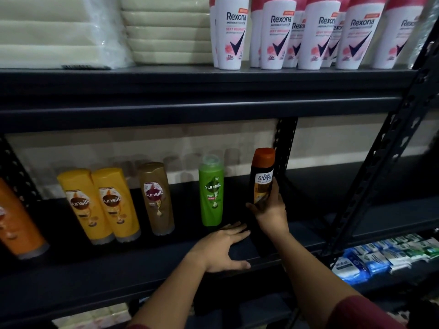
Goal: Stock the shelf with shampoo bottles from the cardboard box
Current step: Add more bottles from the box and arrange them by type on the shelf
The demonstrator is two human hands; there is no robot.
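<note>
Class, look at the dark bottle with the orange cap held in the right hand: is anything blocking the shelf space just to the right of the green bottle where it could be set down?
Nothing visible blocks it. The right hand grips the dark bottle over bare shelf beside the green bottle. The left hand rests flat nearer the front edge.

A dark metal shelving unit (166, 108) is seen filling most of the view, its boards painted black and its edges thick. A perforated upright (283, 148) is set at the back of the middle level, and a second perforated post (389, 148) is seen slanting down the right side. Behind the rack a pale wall (332, 138) is shown, crossed by a lighter band. On the top board, stacked cream packs (166, 32) in clear wrap are placed at the left and white deodorant containers (308, 34) with pink caps at the right. Blue and white packets (380, 255) are laid on a lower level at the right. The scene is dimly lit, and the lower boards are left in shadow.
</note>
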